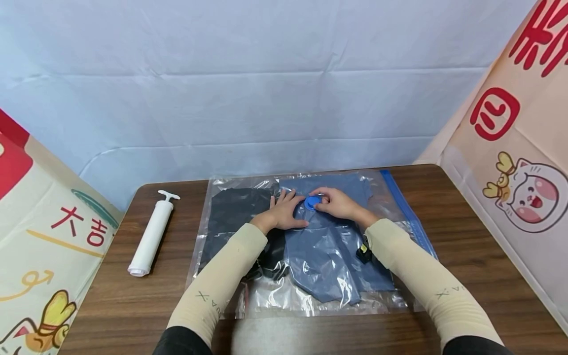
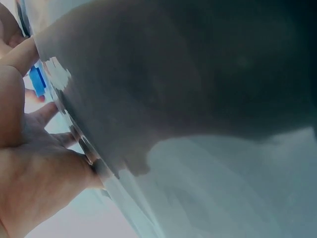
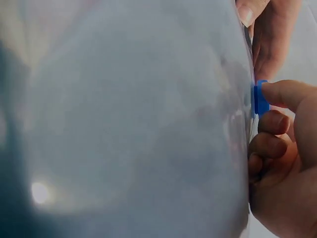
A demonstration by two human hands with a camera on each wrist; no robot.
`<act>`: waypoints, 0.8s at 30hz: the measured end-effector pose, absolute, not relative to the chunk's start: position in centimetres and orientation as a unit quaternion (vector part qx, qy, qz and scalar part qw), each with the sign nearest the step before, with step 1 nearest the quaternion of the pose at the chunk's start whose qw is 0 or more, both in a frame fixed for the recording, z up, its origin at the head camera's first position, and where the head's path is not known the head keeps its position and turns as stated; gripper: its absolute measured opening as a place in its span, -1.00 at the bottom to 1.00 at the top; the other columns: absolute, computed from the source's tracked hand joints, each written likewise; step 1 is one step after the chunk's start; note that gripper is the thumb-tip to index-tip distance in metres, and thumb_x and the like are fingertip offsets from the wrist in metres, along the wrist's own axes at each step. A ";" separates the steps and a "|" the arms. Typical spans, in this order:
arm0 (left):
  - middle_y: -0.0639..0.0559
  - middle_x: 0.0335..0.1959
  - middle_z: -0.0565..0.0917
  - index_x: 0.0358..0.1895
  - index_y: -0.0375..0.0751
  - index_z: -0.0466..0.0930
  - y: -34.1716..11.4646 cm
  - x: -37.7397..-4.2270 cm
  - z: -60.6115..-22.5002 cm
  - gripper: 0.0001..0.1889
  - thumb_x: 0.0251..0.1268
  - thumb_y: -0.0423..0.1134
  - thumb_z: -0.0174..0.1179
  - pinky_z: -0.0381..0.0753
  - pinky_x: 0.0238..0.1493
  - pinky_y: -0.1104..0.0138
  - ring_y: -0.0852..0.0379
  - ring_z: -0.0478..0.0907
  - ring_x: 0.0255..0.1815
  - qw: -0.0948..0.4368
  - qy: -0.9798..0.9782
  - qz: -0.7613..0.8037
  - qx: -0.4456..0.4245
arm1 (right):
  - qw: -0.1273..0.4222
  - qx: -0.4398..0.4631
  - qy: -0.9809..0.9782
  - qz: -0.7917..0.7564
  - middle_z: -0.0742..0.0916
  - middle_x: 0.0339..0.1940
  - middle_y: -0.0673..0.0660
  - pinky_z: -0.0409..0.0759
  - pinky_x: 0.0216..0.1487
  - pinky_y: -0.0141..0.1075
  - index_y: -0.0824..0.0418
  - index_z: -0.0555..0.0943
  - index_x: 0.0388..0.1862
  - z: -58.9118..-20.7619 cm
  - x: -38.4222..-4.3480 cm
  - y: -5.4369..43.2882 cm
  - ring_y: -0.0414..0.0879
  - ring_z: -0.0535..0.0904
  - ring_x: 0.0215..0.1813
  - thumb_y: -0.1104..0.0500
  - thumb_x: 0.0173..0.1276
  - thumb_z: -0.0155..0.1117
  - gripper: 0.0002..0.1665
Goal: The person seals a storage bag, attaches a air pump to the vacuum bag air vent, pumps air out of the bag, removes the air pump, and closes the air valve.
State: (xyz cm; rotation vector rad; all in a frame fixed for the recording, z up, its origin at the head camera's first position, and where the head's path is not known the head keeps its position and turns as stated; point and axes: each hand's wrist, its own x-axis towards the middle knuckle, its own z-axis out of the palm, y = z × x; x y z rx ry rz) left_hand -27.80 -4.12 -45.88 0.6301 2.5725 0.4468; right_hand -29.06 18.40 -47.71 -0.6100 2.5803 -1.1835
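A clear plastic vacuum storage bag [image 1: 270, 301] lies flat on the table with a black folded garment [image 1: 237, 212] and a blue-grey garment [image 1: 324, 256] inside. On its upper middle sits a round blue valve cap [image 1: 312, 202]. My right hand [image 1: 339, 203] pinches this cap between thumb and fingers; the right wrist view shows the thumb on the cap [image 3: 262, 98] and the other fingers curled against the bag. Just left of the cap, my left hand [image 1: 284, 212] rests on the plastic with its fingers spread.
A white hand pump [image 1: 152, 236] with a T-shaped handle lies on the wooden table [image 1: 106, 305] at the left. A blue zip strip [image 1: 408, 212] runs along the bag's right edge. A pale cloth [image 1: 266, 98] hangs behind the table, with printed banners [image 1: 523, 162] at the sides.
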 end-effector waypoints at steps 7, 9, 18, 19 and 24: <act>-0.09 0.69 -0.19 0.65 0.13 0.04 -4.1 -27.7 -45.9 -0.14 0.40 0.26 0.19 -0.39 0.55 -0.23 -0.19 -0.42 0.67 0.220 0.934 0.163 0.230 | 0.114 -0.204 0.883 -0.408 0.51 -0.63 0.00 0.39 -0.44 -0.30 0.30 0.46 0.40 -47.9 -29.0 18.5 -0.14 0.38 -0.60 0.21 0.44 0.36 -0.40; -0.09 0.69 -0.20 0.65 0.13 0.04 -4.1 -27.7 -45.8 -0.14 0.40 0.26 0.19 -0.39 0.55 -0.23 -0.19 -0.42 0.67 0.221 0.934 0.162 0.230 | 0.113 -0.206 0.884 -0.405 0.51 -0.63 0.01 0.38 -0.45 -0.30 0.30 0.48 0.39 -47.9 -29.0 18.6 -0.13 0.38 -0.61 0.23 0.45 0.33 -0.44; -0.08 0.69 -0.20 0.65 0.14 0.03 -4.2 -27.7 -45.8 -0.14 0.41 0.26 0.18 -0.39 0.55 -0.23 -0.18 -0.42 0.67 0.222 0.934 0.160 0.228 | 0.116 -0.205 0.887 -0.397 0.50 -0.63 0.00 0.38 -0.44 -0.29 0.30 0.41 0.44 -47.9 -29.0 18.5 -0.14 0.37 -0.61 0.17 0.46 0.34 -0.37; -0.08 0.69 -0.20 0.65 0.14 0.03 -4.1 -27.7 -45.8 -0.14 0.41 0.26 0.19 -0.39 0.55 -0.23 -0.18 -0.42 0.67 0.222 0.934 0.160 0.228 | 0.115 -0.206 0.887 -0.397 0.50 -0.64 0.00 0.38 -0.44 -0.29 0.30 0.42 0.44 -47.9 -29.0 18.5 -0.14 0.37 -0.61 0.18 0.47 0.33 -0.37; -0.09 0.69 -0.19 0.65 0.12 0.04 -4.1 -27.6 -45.7 -0.14 0.41 0.25 0.19 -0.39 0.55 -0.23 -0.19 -0.41 0.67 0.222 0.933 0.164 0.230 | 0.104 -0.206 0.891 -0.392 0.51 -0.62 0.01 0.36 -0.45 -0.29 0.31 0.54 0.32 -48.0 -28.9 18.5 -0.14 0.36 -0.61 0.19 0.48 0.31 -0.51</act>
